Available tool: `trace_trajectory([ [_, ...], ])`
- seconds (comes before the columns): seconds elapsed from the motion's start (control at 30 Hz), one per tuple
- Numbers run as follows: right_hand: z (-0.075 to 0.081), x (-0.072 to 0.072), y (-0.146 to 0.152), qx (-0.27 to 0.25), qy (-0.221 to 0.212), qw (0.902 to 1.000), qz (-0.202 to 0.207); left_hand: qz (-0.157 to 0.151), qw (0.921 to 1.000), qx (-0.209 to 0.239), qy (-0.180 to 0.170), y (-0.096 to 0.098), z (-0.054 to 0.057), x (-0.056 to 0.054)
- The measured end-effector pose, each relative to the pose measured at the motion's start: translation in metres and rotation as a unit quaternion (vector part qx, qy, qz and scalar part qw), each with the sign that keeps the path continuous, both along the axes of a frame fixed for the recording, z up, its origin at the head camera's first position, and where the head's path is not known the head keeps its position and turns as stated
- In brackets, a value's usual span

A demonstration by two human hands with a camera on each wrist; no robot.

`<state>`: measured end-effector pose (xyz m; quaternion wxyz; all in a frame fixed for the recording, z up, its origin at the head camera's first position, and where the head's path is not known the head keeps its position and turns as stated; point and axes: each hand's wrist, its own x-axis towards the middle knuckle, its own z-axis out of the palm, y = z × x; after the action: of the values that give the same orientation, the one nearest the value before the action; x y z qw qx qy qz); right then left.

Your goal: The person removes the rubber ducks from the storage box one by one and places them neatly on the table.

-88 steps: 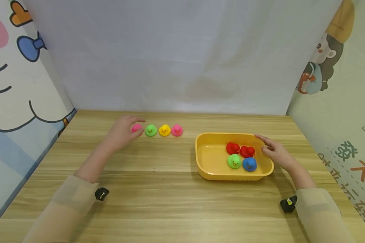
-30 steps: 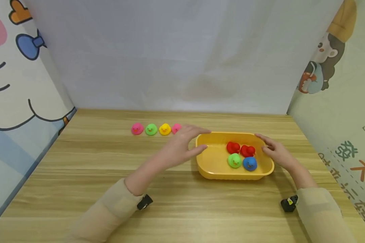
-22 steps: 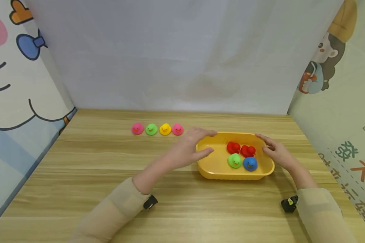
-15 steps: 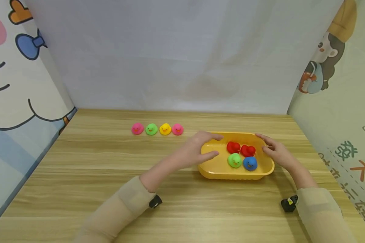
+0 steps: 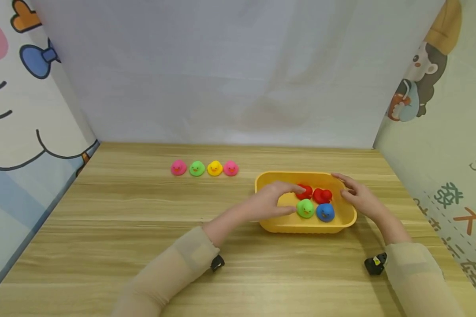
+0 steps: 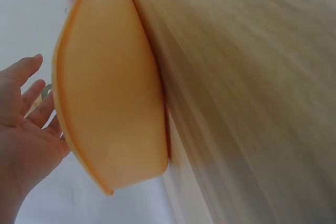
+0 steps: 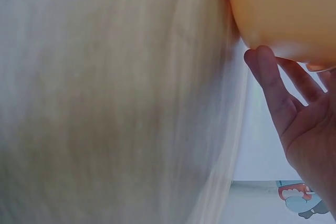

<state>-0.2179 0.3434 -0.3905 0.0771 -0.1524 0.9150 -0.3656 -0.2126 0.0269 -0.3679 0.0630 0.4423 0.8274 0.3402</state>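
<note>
On the wood-grain tabletop point(image 5: 143, 211), from the left, stand a small pink rubbery toy duck point(image 5: 178, 168), a light green rubbery toy duck point(image 5: 197, 168), a bright yellow rubbery toy duck point(image 5: 215, 168) and a second pink rubbery toy duck point(image 5: 231, 168), all upright, bills toward the person. Next comes the bare left hand point(image 5: 267, 203), holding nothing, thumb and fingers apart, over the left part of the oblong yellow plastic tub point(image 5: 301, 230), whose long axis runs left to right. Its fingertips overlap the left red rubbery toy duck point(image 5: 309, 193) and its thumb tip lies just beside the green rubbery toy duck in the tub point(image 5: 305, 208); contact cannot be told. That green one faces the person; the red one's bill is unclear. Such ducks should be light, squeezable and hard to break, perhaps slightly slick, best pinched across the round body. Further right in the tub sit the right red rubbery toy duck point(image 5: 322, 196), head turned rightward, and the blue rubbery toy duck point(image 5: 325, 212), bill toward the person. The tub looks light and fairly stiff, easiest held by its short-end rims; the right hand point(image 5: 362, 201) touches that end, though whether it pinches cannot be told.
</note>
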Motion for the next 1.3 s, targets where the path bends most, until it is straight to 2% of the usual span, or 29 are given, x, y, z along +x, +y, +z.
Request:
trace_trajectory([
  [0.37, -0.001, 0.0, 0.001, -0.006, -0.009, 0.9999, -0.004, -0.009, 0.9987, -0.048, -0.017, 0.02, -0.015, -0.011],
  [0.77, -0.002, 0.001, 0.0, 0.011, -0.003, 0.9999, -0.008, -0.037, 0.9967, -0.069, -0.021, 0.032, -0.02, -0.021],
  [1.07, -0.004, 0.001, 0.0, 0.009, 0.002, 0.9999, -0.006, -0.067, 0.994, -0.086, -0.008, 0.042, -0.025, -0.026],
  [1.3, -0.002, 0.001, -0.001, 0.004, 0.004, 1.0, -0.006, -0.069, 0.9921, -0.105, 0.0, 0.048, -0.03, -0.031],
])
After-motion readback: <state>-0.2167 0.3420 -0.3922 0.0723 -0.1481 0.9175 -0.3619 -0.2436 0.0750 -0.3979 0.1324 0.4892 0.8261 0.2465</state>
